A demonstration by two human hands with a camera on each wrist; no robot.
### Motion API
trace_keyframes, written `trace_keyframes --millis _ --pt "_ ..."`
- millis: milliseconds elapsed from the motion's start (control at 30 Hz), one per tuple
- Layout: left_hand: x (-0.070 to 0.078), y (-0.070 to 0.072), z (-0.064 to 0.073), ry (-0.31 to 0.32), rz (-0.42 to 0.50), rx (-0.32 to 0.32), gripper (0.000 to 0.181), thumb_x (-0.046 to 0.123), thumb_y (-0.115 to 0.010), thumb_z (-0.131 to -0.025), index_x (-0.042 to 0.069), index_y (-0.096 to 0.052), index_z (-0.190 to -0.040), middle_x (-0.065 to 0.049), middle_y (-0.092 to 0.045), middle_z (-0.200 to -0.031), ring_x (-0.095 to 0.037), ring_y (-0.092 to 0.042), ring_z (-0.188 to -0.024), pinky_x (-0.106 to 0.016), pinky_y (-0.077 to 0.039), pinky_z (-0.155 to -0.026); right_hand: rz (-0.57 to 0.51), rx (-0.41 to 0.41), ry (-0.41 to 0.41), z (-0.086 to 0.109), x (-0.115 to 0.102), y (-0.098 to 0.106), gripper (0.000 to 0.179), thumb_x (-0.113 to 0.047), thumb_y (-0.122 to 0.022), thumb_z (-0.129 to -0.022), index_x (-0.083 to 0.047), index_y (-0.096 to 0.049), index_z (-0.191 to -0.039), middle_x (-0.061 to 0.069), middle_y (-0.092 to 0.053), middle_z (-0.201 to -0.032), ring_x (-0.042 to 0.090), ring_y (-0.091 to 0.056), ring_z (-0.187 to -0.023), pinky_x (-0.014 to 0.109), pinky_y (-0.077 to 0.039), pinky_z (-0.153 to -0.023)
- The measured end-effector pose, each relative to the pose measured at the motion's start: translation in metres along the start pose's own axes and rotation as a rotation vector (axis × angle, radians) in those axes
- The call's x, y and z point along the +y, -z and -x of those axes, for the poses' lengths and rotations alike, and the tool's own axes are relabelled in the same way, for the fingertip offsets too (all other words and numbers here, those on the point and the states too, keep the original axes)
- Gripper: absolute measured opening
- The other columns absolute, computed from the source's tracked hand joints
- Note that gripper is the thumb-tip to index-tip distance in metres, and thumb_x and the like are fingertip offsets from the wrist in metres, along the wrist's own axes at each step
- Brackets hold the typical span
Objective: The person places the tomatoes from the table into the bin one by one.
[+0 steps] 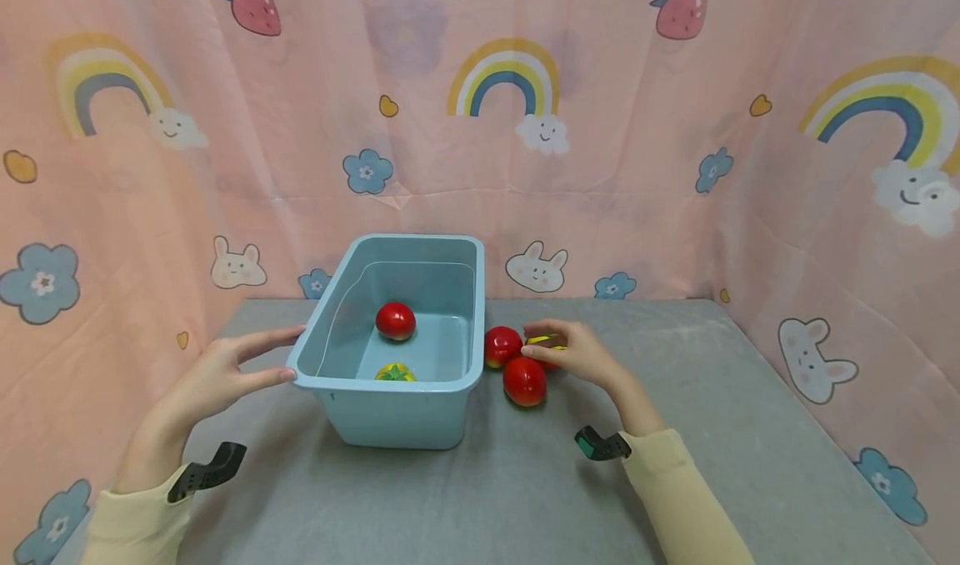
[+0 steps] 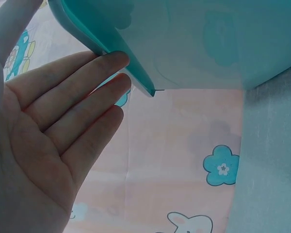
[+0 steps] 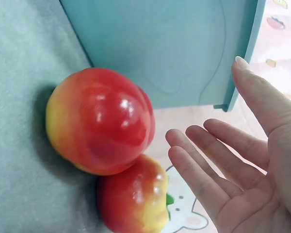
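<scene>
A light blue plastic bin [image 1: 397,419] stands on the grey table. My left hand [image 1: 217,377] is at its left rim, fingers straight; in the left wrist view the fingertips touch or nearly touch the rim. Inside the bin lie a glossy red round fruit [image 1: 395,321] and a yellow one with a green leafy top [image 1: 395,372]. Beside the bin on the right are a red fruit [image 1: 502,346], a nearer red fruit [image 1: 525,382] and a red-yellow one [image 1: 551,344], partly hidden by my right hand [image 1: 573,352]. That hand holds nothing, its fingers loosely extended above the fruits.
A pink patterned curtain [image 1: 465,157] hangs behind the table and along both sides. The grey tabletop [image 1: 750,432] extends to the right of the fruits. Black wrist straps [image 1: 210,471] sit at both cuffs.
</scene>
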State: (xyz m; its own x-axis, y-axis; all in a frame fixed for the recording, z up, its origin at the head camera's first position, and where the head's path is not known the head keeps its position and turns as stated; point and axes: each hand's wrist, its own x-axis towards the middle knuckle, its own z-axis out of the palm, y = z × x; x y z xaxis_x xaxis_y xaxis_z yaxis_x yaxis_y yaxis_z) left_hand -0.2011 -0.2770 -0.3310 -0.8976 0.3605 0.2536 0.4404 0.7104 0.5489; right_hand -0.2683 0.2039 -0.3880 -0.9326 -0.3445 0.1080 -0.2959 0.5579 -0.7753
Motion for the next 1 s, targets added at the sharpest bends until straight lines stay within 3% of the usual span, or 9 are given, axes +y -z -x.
trace_keyframes --millis 300,567,900,1000 --pt "0.001 0.001 0.000 0.002 -0.007 -0.002 0.053 0.036 -0.070 -0.086 0.028 -0.053 -0.135 0.008 -0.058 -0.133 0.013 -0.042 -0.120 -0.017 -0.039 -0.092 -0.004 0.000 0.016 0.009 0.010 0.001 0.052 -0.035 -0.070 -0.085 -0.004 -0.060 -0.125 0.015 -0.063 -0.123 0.033 -0.061 -0.108 0.037 -0.054 -0.083" --pt "0.002 0.001 0.000 0.009 -0.001 -0.011 0.053 0.037 -0.069 -0.086 0.030 -0.053 -0.135 0.008 -0.058 -0.133 0.013 -0.042 -0.120 -0.021 -0.040 -0.093 0.030 0.015 -0.022 0.016 0.019 -0.001 0.052 -0.040 -0.071 -0.083 -0.008 -0.062 -0.123 0.010 -0.064 -0.119 0.030 -0.060 -0.108 0.037 -0.054 -0.084" --pt "0.001 0.000 0.000 -0.008 -0.008 0.000 0.052 0.035 -0.070 -0.086 0.029 -0.054 -0.135 0.008 -0.058 -0.132 0.014 -0.042 -0.119 -0.013 -0.037 -0.091 0.020 0.003 -0.018 0.020 0.030 -0.003 0.053 -0.038 -0.071 -0.084 -0.007 -0.061 -0.125 0.011 -0.064 -0.121 0.029 -0.061 -0.105 0.036 -0.054 -0.084" --pt "0.001 0.000 0.000 -0.010 -0.013 0.001 0.052 0.034 -0.070 -0.086 0.028 -0.054 -0.135 0.007 -0.058 -0.132 0.015 -0.041 -0.118 -0.017 -0.039 -0.092 0.022 0.001 -0.019 0.021 0.033 -0.004 0.054 -0.039 -0.071 -0.084 -0.006 -0.061 -0.125 0.011 -0.064 -0.120 0.026 -0.062 -0.104 0.037 -0.053 -0.085"
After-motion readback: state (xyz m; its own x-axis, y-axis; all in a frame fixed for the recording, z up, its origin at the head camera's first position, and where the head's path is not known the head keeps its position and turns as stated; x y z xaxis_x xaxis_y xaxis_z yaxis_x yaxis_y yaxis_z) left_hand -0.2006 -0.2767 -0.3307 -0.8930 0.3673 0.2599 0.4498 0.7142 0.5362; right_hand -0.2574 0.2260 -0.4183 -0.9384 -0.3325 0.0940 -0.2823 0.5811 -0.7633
